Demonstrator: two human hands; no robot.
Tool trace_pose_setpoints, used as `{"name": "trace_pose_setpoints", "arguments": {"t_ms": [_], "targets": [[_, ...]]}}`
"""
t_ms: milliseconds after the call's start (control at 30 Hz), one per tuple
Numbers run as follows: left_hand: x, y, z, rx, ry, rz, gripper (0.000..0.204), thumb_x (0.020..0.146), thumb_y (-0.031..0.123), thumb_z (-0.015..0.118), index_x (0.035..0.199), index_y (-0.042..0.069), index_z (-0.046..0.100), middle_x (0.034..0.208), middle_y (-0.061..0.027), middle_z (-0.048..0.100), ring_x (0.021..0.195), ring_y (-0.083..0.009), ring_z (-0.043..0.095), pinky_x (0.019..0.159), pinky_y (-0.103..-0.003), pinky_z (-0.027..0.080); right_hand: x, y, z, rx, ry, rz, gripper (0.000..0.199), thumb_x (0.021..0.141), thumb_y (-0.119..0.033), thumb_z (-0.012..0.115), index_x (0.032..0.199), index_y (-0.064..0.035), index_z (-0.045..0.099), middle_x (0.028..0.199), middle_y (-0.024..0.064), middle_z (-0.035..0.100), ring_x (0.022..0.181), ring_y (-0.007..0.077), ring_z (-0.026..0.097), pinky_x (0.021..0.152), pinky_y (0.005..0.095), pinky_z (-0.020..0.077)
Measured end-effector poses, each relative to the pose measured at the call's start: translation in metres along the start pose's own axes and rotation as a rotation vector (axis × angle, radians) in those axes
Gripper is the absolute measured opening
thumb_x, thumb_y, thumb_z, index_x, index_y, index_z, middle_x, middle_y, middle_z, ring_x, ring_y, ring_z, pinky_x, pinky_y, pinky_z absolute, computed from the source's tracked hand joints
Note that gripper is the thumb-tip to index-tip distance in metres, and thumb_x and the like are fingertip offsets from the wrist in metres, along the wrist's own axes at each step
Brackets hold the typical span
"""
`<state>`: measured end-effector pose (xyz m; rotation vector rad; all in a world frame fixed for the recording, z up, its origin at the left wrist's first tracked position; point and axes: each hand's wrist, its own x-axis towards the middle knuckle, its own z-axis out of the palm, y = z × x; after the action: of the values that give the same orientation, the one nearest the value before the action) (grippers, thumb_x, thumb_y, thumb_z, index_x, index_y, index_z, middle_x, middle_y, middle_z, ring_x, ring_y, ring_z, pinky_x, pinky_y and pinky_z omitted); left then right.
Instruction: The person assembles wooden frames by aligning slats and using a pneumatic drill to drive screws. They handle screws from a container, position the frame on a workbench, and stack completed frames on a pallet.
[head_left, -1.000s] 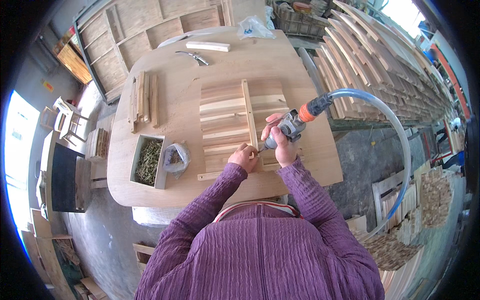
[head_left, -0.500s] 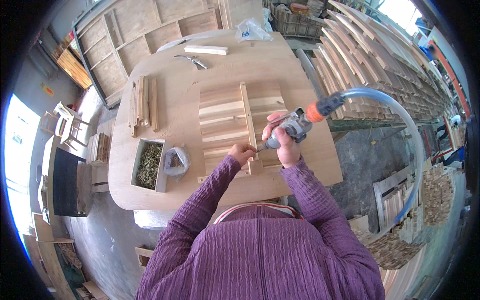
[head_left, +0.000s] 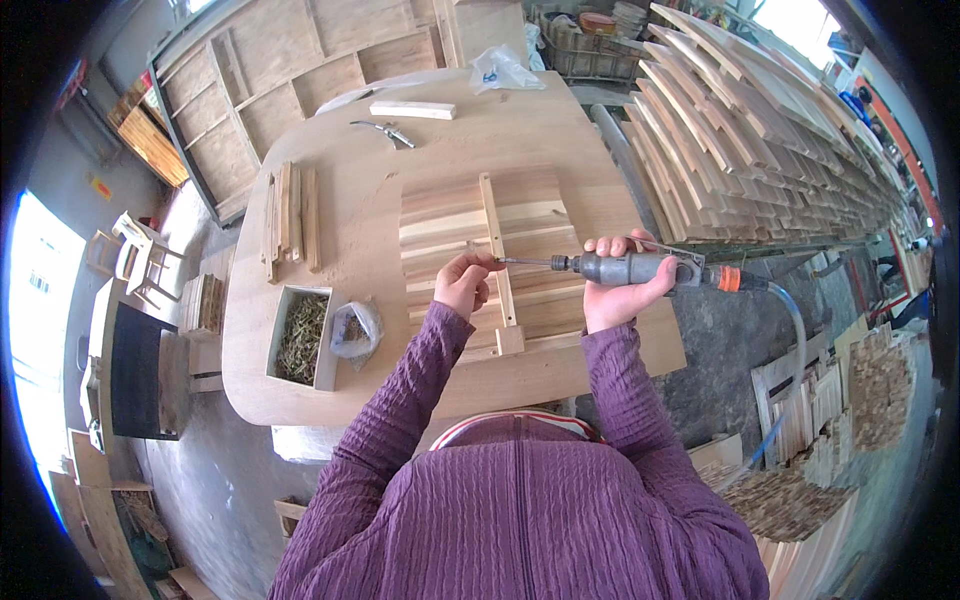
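My right hand (head_left: 625, 290) is wrapped round a grey air screwdriver (head_left: 640, 268) with an orange collar, held level and pointing left. Its long thin bit (head_left: 527, 262) reaches to the fingertips of my left hand (head_left: 465, 282), which are pinched at the bit's tip; whatever small thing they hold is hidden. Below both hands lies a striped wooden panel (head_left: 430, 225). A narrow wooden batten (head_left: 492, 215) with holes runs across it, and a small wood block (head_left: 510, 340) sits at the batten's near end.
Left on the table (head_left: 250, 390) stand a white box (head_left: 325, 370) of screws and a plastic bag (head_left: 352, 325) beside it. Loose wood strips (head_left: 290, 220), an air blow gun (head_left: 385, 133) and a pale block (head_left: 412, 109) lie farther back. Stacked boards (head_left: 740, 150) rise at right; a clear hose (head_left: 797, 340) trails right.
The screwdriver has lifted off the batten's near end and swung level, with my right hand moving right. My left hand has moved up and left to the bit's tip.
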<state>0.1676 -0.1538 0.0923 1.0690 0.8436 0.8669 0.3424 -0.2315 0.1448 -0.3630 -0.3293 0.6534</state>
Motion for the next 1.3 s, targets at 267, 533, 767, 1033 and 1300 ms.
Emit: {"name": "trace_pose_setpoints", "arguments": {"t_ms": [267, 533, 767, 1033, 1300], "targets": [[-0.042, 0.005, 0.049, 0.659, -0.095, 0.421, 0.014, 0.077, 0.001, 0.05, 0.088, 0.002, 0.057, 0.076, -0.0045, 0.063, 0.055, -0.0069, 0.049, 0.051, -0.021, 0.041, 0.024, -0.009, -0.041, 0.395, 0.427, 0.205, 0.047, 0.08, -0.052, 0.043, 0.078, -0.0058, 0.046, 0.062, 0.0035, 0.046, 0.06, 0.0186, 0.048, 0.063, 0.0343, 0.0414], [-0.01, -0.059, -0.006, 1.307, 0.164, 0.206, 0.064, 0.075, 0.045, 0.058, 0.123, 0.006, 0.041, 0.108, -0.0173, 0.054, 0.101, -0.0286, 0.054, 0.082, -0.04, 0.045, 0.023, 0.002, -0.075, 0.573, 0.537, 0.352, 0.048, 0.081, -0.053, 0.041, 0.075, -0.0052, 0.043, 0.064, 0.0064, 0.051, 0.061, 0.021, 0.05, 0.063, 0.0354, 0.044], [0.008, -0.062, 0.005, 1.467, -0.012, 0.148, 0.08, 0.069, 0.061, 0.054, 0.124, 0.005, 0.041, 0.109, -0.0156, 0.053, 0.106, -0.0283, 0.049, 0.094, -0.04, 0.033, 0.025, -0.002, -0.069, 0.555, 0.553, 0.368, 0.046, 0.08, -0.05, 0.046, 0.078, -0.0043, 0.046, 0.062, 0.0028, 0.048, 0.058, 0.0164, 0.05, 0.063, 0.0323, 0.0432], [0.017, -0.079, -0.009, 1.421, -0.011, 0.31, 0.072, 0.068, 0.051, 0.056, 0.119, 0.001, 0.045, 0.102, -0.0153, 0.054, 0.101, -0.029, 0.051, 0.093, -0.039, 0.032, 0.011, -0.019, -0.058, 0.325, 0.445, 0.33, 0.042, 0.08, -0.047, 0.047, 0.082, -0.0056, 0.048, 0.061, 0.0011, 0.046, 0.059, 0.0136, 0.049, 0.061, 0.0307, 0.0419], [0.018, -0.076, -0.012, 1.405, -0.04, 0.287, 0.072, 0.069, 0.05, 0.057, 0.12, 0.002, 0.044, 0.103, -0.0153, 0.054, 0.101, -0.0304, 0.051, 0.093, -0.039, 0.033, 0.014, -0.038, -0.026, -0.074, 0.089, 0.166, 0.048, 0.076, -0.056, 0.05, 0.087, -0.0087, 0.051, 0.058, 0.0018, 0.044, 0.055, 0.0152, 0.045, 0.057, 0.0339, 0.0377]]}}
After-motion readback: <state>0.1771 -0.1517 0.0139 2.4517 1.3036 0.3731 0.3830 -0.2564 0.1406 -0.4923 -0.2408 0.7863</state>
